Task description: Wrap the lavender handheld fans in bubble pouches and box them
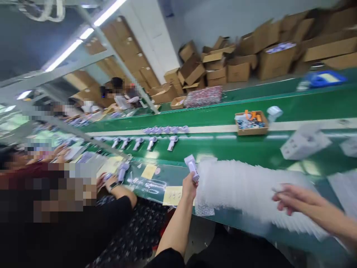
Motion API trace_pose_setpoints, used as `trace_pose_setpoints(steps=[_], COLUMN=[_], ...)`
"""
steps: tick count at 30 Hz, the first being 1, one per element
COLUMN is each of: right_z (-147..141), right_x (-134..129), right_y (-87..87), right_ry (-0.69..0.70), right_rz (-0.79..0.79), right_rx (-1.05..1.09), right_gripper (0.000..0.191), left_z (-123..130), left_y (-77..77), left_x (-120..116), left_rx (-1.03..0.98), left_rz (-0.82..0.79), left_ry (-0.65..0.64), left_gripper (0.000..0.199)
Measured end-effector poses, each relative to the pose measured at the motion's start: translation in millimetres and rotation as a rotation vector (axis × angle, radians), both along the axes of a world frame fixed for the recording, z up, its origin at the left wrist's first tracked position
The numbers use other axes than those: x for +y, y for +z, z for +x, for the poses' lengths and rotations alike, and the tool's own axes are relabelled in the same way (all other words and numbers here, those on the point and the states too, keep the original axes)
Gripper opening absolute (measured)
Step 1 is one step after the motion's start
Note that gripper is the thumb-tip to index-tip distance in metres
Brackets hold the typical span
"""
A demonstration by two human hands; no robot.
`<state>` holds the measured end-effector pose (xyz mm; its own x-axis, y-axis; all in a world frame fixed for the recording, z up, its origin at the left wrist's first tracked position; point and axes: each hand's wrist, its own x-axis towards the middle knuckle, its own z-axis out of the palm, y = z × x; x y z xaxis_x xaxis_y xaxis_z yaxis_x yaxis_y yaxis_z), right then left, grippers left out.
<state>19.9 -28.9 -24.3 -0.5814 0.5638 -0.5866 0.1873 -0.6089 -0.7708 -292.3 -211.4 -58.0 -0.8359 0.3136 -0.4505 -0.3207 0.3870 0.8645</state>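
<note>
My left hand (190, 188) is closed around the lower end of a pale lavender handheld fan (192, 165), held upright over the near edge of the bench. To its right lies a long, overlapping row of translucent white bubble bags (240, 184). My right hand (292, 199) hovers over the right part of that row, its fingers loosely curled and apart. Motion blurs it a little, and I see nothing clearly held in it. Several similar lavender fans (172, 143) lie spaced along the green conveyor belt (206, 147) ahead.
Yellow paper sheets (172, 196) lie by my left forearm. A small cardboard box of orange and blue parts (252, 124) and a white bagged box (305, 143) stand beyond the bags. At left, a co-worker's hand (111, 182) works close by. A slanted metal post (122, 67) crosses the left side.
</note>
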Motion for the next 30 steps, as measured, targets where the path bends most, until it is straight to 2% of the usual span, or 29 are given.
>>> trace_pose_setpoints(steps=[1,4,6,8,10,12,14,16,19,21,24,26,28,30], right_z=[3,-7,-7,14,54,104,154,195,235,250,262,263,257,245], right_x=[-20,-60,-68,-68,-68,-72,-81,-92,-108,-115,-119,-114,-102,-84], right_y=[1.7,-2.8,-9.6,-13.8,-14.0,-11.9,-10.4,-12.3,-24.2,-35.9,-49.9,-53.1,-51.5,-46.9], right_ry=[0.052,-0.181,-0.387,-0.614,-0.801,-0.896,-0.927,-0.908,-0.883,-0.924,-0.983,-0.944,-0.865,-0.76], right_rz=[-0.03,-0.234,-0.26,-0.242,-0.182,-0.112,-0.091,-0.127,-0.218,-0.305,-0.431,-0.494,-0.537,-0.553], right_rx=[0.027,0.3,0.355,0.27,0.179,0.147,0.114,0.073,0.05,0.073,0.126,0.163,0.22,0.316], right_gripper=[0.043,0.041,0.036,0.029,0.024,0.025,0.033,0.04,0.045,0.044,0.041,0.041,0.042,0.04], left_z=[23,108,161,201,228,253,284,322,378,399,400,388,373,361], left_y=[0.2,2.9,5.7,8.0,9.3,7.9,1.0,-12.9,-42.0,-58.7,-66.7,-59.5,-45.8,-30.8], left_x=[10,32,42,56,77,105,133,157,179,188,198,202,203,200], left_rx=[-0.081,-0.405,-0.562,-0.596,-0.443,-0.082,0.342,0.672,0.907,0.937,0.93,0.941,0.917,0.79], left_rz=[0.091,0.323,0.31,0.221,0.127,0.081,0.093,0.097,-0.036,-0.136,-0.194,-0.201,-0.184,-0.153], left_ry=[-0.082,-0.422,-0.742,-1.056,-1.227,-1.287,-1.378,-1.569,-1.822,-1.886,-1.875,-1.83,-1.759,-1.669], left_gripper=[0.039,0.042,0.046,0.051,0.052,0.047,0.037,0.031,0.041,0.032,0.012,0.007,0.006,0.005])
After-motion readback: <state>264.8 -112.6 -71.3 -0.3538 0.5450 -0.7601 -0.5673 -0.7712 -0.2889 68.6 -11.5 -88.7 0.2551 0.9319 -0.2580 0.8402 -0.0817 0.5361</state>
